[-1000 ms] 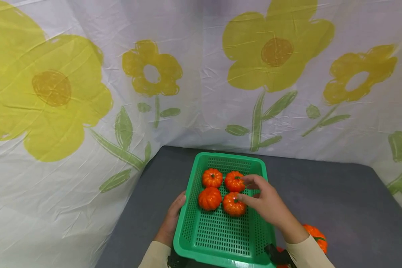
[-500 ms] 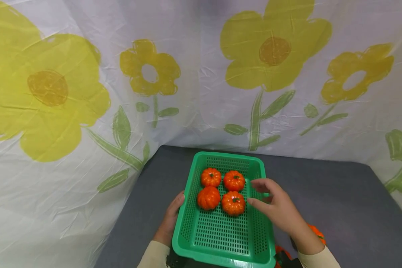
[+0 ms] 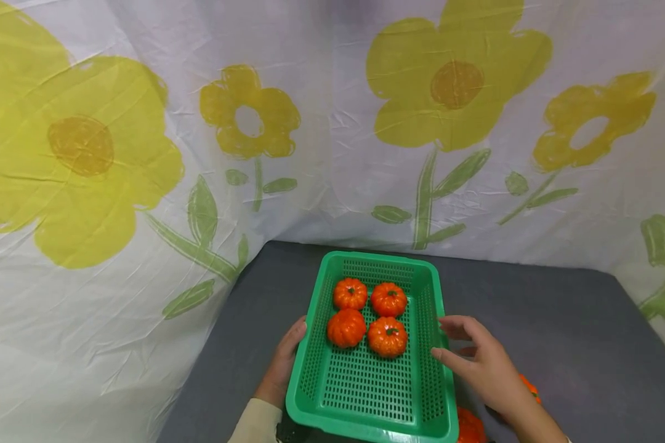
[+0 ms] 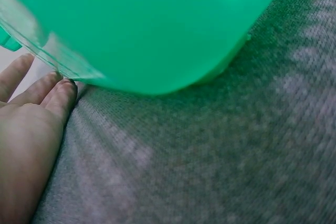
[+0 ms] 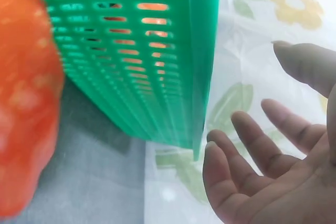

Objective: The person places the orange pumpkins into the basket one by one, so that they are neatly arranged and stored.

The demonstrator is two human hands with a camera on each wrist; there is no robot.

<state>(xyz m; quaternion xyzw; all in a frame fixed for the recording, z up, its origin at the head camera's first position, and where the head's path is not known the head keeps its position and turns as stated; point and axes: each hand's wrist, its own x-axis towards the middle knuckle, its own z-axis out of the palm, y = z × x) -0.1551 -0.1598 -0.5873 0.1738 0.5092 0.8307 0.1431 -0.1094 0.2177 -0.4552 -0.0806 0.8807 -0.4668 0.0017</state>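
Note:
Several small orange pumpkins (image 3: 388, 337) sit in two rows inside a green perforated plastic basket (image 3: 371, 424). My left hand (image 3: 284, 357) holds the basket's left rim. In the left wrist view its fingers (image 4: 62, 95) touch the outer side; the thumb is hidden there. Just beyond the right rim is my right hand (image 3: 484, 357), fingers spread and loosely bent, nothing between them. The right wrist view shows this hand (image 5: 273, 166) apart from the basket wall (image 5: 173, 77), palm facing it.
One pumpkin (image 3: 470, 426) lies on the dark grey tabletop (image 3: 537, 307) against the basket's right front corner. Another pumpkin (image 3: 529, 387) shows partly behind my right forearm. A white cloth with yellow flowers (image 3: 332, 154) hangs behind the table.
My right hand has drawn back from above the right-hand pumpkins to outside the basket's right rim, moving right and toward me. The left hand and the pumpkins in the basket have stayed put.

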